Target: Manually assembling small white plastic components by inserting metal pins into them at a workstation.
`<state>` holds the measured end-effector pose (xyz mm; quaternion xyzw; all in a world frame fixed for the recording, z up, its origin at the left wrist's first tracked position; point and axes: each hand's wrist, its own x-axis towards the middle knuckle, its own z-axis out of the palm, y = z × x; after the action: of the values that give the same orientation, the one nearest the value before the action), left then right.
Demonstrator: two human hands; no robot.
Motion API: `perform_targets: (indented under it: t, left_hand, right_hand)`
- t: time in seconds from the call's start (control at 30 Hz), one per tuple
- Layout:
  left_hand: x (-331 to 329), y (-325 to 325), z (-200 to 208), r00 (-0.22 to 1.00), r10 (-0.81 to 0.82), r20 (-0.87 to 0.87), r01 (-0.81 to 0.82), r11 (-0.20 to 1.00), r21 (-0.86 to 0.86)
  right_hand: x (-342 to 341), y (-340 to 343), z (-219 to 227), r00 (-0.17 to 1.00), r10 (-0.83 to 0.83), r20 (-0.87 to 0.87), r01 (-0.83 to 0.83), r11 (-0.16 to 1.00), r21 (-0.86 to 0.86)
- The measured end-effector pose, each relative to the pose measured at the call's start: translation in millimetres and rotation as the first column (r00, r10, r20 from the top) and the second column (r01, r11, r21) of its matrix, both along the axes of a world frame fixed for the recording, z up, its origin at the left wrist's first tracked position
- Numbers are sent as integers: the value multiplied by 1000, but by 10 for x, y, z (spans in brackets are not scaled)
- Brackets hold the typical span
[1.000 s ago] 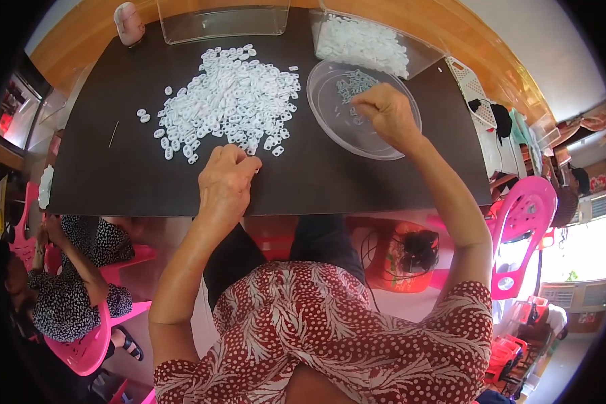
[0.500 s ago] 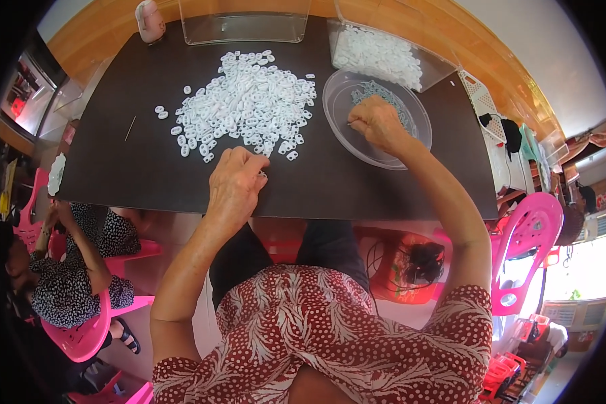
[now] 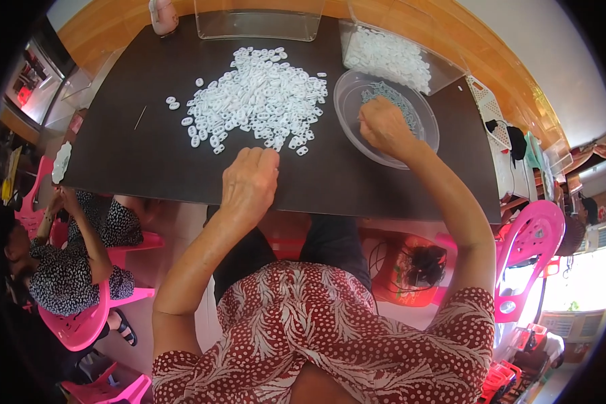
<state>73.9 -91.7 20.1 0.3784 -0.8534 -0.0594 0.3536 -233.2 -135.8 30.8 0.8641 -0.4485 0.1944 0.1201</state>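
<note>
Overhead view of a dark table [image 3: 148, 168], read from left to right. Far left, off the table: a second person in a dotted dress [image 3: 60, 269] seated on a pink chair [image 3: 81, 326]; near the table's left part, a thin needle-like stick [image 3: 140, 117] lies alone. Centre: a heap of small white plastic rings [image 3: 256, 97], spread loosely, with a few strays at its left edge; behind it, an empty clear tray [image 3: 259, 23]. The left hand [image 3: 249, 185] rests knuckles-up on the table just below the heap, fingers curled under; whether it holds a piece cannot be told. Right: a clear round bowl [image 3: 350, 128] containing grey-green pieces [image 3: 390, 97]; the right hand [image 3: 382, 126] is inside the bowl, fingers bent down among the pieces, its grasp hidden. Behind the bowl, a clear tray of white pieces [image 3: 390, 57]; far right, another pink chair [image 3: 535, 249].
</note>
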Motion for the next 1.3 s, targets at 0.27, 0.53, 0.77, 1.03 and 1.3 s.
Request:
perform_targets:
  t: [0.27, 0.53, 0.77, 1.03, 1.3]
  left_hand:
    - [111, 140, 66, 679, 149, -719, 404, 741, 536]
    - [123, 354, 141, 546, 310, -778, 574, 538, 617]
    - [184, 462, 108, 478, 311, -821, 606, 560, 565]
    - [192, 521, 58, 502, 314, -806, 557, 595, 579]
    - [173, 568, 40, 489, 349, -800, 484, 654, 581]
  right_hand:
    - [492, 477, 395, 898, -109, 427, 54, 989, 139]
    - [1279, 766, 357, 630, -104, 770, -391, 814, 430]
    - [1490, 852, 226, 449, -340, 826, -478, 690, 544]
    - [1558, 897, 191, 458, -351, 817, -418, 726, 546]
    - [1661, 941, 110, 451, -279, 847, -365, 809, 461]
